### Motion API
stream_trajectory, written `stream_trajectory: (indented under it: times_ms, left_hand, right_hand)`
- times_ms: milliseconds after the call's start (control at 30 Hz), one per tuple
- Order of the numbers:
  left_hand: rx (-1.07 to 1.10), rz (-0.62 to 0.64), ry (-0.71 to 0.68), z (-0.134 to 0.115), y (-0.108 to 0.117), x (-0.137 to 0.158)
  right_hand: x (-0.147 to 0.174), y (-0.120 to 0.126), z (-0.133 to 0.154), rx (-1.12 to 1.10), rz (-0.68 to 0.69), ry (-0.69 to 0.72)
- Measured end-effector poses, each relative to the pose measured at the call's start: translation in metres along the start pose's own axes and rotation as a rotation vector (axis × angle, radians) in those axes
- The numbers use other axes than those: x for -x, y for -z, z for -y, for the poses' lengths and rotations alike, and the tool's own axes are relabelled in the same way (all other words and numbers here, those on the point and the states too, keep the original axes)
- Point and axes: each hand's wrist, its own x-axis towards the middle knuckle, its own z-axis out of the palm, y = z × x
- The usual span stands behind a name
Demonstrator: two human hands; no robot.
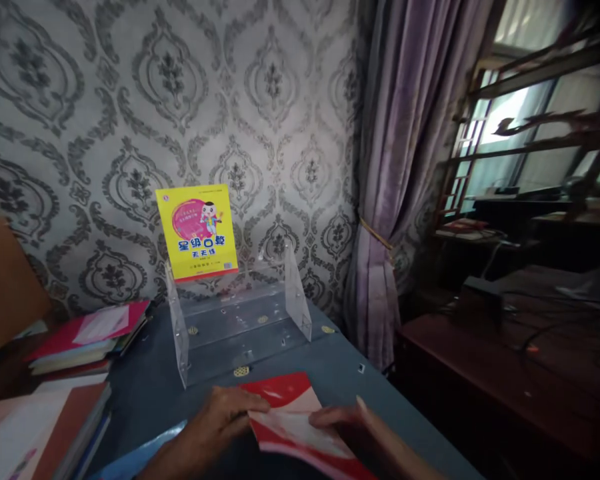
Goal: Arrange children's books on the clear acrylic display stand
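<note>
A red and white booklet (pixel 284 392) lies between my hands at the near side of the table, its lower part toward me. At its left edge, my left hand (pixel 224 415) grips it with the fingers bent over the border. My right hand (pixel 356 432) presses on the pale middle from the right, one digit flat on it and another fingertip raised; its remaining fingers are hidden. Beyond the booklet stands a clear acrylic rack (pixel 240 313) with stepped tiers. A yellow workbook (pixel 199 233) with a cartoon figure rests upright on its back tier.
Stacked books and folders (pixel 93 333) lie at the left, with more books (pixel 45 427) nearer me. A blue glossy item (pixel 145 450) lies partly under my left forearm. Patterned wallpaper backs the grey-blue table (pixel 385 400). A purple curtain (pixel 385 200) hangs at the right, beside dark furniture.
</note>
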Motion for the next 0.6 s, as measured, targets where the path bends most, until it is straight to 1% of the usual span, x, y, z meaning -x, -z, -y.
stream_trajectory:
  times_ms: [33, 67, 133, 200, 267, 333, 400, 467, 533, 600]
  left_hand:
    - [0.039, -0.044, 0.084, -0.006, 0.002, -0.004]
    - [0.073, -0.098, 0.163, -0.011, 0.003, -0.007]
    - [0.149, -0.206, 0.266, -0.019, 0.006, -0.011]
    - [0.26, -0.284, 0.325, -0.022, 0.009, -0.015]
    - [0.37, -0.349, 0.36, -0.024, 0.013, -0.019]
    - [0.428, -0.421, 0.391, -0.028, 0.018, -0.023]
    - [0.437, -0.476, 0.394, -0.036, 0.025, -0.028]
    - [0.415, -0.505, 0.366, -0.048, 0.037, -0.036]
    - [0.365, -0.526, 0.309, -0.062, 0.052, -0.047]
    - [0.294, -0.553, 0.221, -0.079, 0.073, -0.064]
  right_hand:
    - [-0.003, 0.0, -0.003, -0.077, -0.021, 0.005]
    - [-0.007, 0.001, -0.005, -0.107, -0.048, 0.017]
    - [-0.014, 0.002, -0.001, -0.075, -0.146, 0.053]
    - [-0.02, 0.003, 0.012, -0.03, -0.225, 0.117]
    - [-0.027, 0.002, 0.03, -0.038, -0.233, 0.194]
    - [-0.034, 0.001, 0.05, -0.03, -0.191, 0.266]
    - [-0.042, 0.003, 0.068, 0.007, -0.165, 0.32]
    - [-0.052, 0.009, 0.085, 0.059, -0.163, 0.368]
    - [-0.066, 0.021, 0.104, 0.123, -0.201, 0.443]
    - [-0.083, 0.036, 0.128, 0.191, -0.241, 0.544]
